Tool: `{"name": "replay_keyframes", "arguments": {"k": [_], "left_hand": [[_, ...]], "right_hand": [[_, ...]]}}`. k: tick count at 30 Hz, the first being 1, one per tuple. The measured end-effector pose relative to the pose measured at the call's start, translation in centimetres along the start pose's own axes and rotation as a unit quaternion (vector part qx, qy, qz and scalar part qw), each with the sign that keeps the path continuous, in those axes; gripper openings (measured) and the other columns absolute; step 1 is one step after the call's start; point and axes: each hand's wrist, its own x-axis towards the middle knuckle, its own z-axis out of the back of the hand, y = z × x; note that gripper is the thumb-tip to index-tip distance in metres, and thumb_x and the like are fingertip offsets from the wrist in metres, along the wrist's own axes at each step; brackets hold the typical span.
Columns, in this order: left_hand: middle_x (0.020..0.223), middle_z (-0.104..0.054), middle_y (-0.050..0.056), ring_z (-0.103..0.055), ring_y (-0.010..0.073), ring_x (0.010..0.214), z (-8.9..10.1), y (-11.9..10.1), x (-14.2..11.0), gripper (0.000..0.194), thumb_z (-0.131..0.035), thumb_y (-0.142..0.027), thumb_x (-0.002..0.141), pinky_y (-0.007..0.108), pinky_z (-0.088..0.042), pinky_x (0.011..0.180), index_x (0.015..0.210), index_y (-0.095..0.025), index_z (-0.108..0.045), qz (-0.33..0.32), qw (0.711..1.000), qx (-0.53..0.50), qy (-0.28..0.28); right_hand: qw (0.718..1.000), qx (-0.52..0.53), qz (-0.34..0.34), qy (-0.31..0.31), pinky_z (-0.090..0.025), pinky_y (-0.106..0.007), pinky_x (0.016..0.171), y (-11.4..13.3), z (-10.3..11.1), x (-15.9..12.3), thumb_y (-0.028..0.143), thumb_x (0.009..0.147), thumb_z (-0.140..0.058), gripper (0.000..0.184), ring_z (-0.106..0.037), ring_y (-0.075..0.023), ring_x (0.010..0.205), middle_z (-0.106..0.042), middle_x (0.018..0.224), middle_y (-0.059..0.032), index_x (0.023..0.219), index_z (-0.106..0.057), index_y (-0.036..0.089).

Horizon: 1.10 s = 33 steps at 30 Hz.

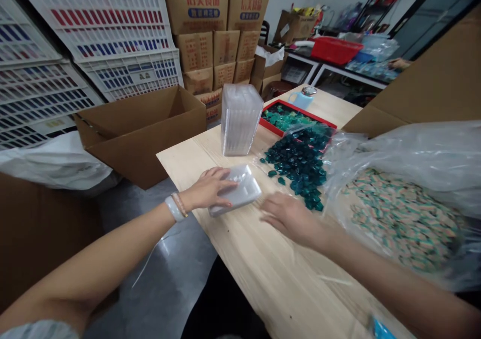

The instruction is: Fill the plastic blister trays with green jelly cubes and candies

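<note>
My left hand (pixel 210 189) lies on a flat clear plastic box (pixel 246 180) near the table's left edge, its fingers spread over the top. The contents of that box, if any, are hard to make out. My right hand (pixel 287 216) hovers beside the box's right end, apart from it. Motion blurs its fingers, so I cannot tell whether they hold anything. Just beyond the box stands a tall stack of clear plastic boxes (pixel 240 121). A heap of dark teal wrapped pieces (pixel 298 166) lies past my right hand.
A red tray (pixel 270 124) with green pieces and a light blue mug (pixel 300 99) stand farther back. At right, a clear bag (pixel 406 224) holds striped pieces. An open carton (pixel 150 138) sits left of the wooden table (pixel 248 259); white crates (pixel 131 68) and stacked cartons (pixel 195 53) rise behind.
</note>
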Motion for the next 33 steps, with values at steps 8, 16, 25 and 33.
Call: {"name": "replay_keyframes", "arguments": {"k": [8, 16, 25, 33], "left_hand": [[0.133, -0.032, 0.003, -0.023, 0.0289, 0.122, 0.3, -0.2, -0.3, 0.051, -0.058, -0.047, 0.067, 0.044, -0.019, 0.1, 0.115, -0.032, -0.049, -0.013, 1.0, 0.006, -0.013], [0.135, -0.03, 0.005, -0.01, 0.0359, 0.128, -1.3, -1.7, -0.7, 0.01, -0.06, -0.027, 0.067, 0.055, -0.006, 0.1, 0.071, -0.018, -0.062, -0.011, 0.999, 0.027, -0.029], [0.138, -0.027, 0.004, -0.015, 0.0258, 0.129, 3.8, -4.0, -1.4, 0.014, -0.052, -0.03, 0.074, 0.05, -0.012, 0.103, 0.076, -0.018, -0.059, -0.019, 0.998, -0.044, -0.036], [0.14, -0.02, 0.007, -0.011, 0.0337, 0.128, 1.8, -0.6, -0.9, 0.069, -0.058, -0.061, 0.059, 0.051, -0.01, 0.101, 0.118, -0.028, -0.046, 0.018, 1.0, -0.017, 0.006]], "right_hand": [[0.988, 0.104, 0.11, 0.023, -0.038, -0.031, 0.075, -1.7, 0.1, 9.3, 0.022, 0.077, -0.054, 0.009, -0.051, -0.0165, 0.082, -0.059, 0.081, -0.0043, 0.077, -0.061, 0.017], [0.986, 0.019, 0.092, 0.134, -0.039, -0.026, 0.063, 0.4, 0.7, 9.2, 0.01, 0.076, -0.045, 0.02, -0.056, -0.0156, 0.072, -0.061, 0.08, -0.0061, 0.082, -0.063, 0.014], [0.986, -0.116, 0.108, 0.045, -0.039, -0.029, 0.062, 2.9, 4.1, 6.2, 0.012, 0.076, -0.044, 0.02, -0.054, -0.019, 0.076, -0.059, 0.084, -0.0092, 0.09, -0.058, 0.012], [0.971, -0.116, 0.078, 0.191, -0.04, -0.031, 0.056, 3.9, -1.5, -5.6, 0.012, 0.068, -0.058, 0.005, -0.053, -0.0179, 0.062, -0.059, 0.068, -0.0051, 0.069, -0.058, 0.017]]}}
